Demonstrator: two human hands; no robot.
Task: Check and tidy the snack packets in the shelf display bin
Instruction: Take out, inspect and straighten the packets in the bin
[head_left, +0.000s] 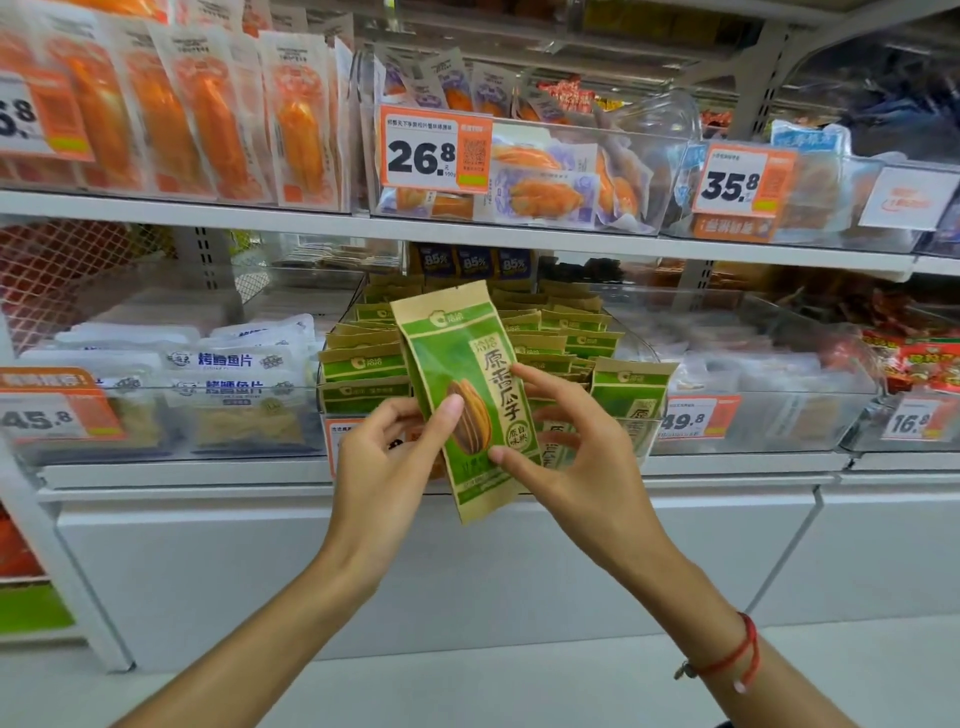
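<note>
A green and brown sunflower seed packet (462, 374) is held upright in front of the shelf. My left hand (384, 467) pinches its lower left edge with thumb on the front. My right hand (576, 452) holds its lower right side, thumb on the front and index finger against the right edge. Behind it stands the clear display bin (631, 434), filled with several rows of the same green packets (363, 364) standing upright.
A bin of white fish-slice packs (228, 374) stands to the left, a clear bin with a 49.8 tag (696, 418) to the right. The upper shelf (467, 234) carries orange snack packs and price tags. White cabinet fronts lie below.
</note>
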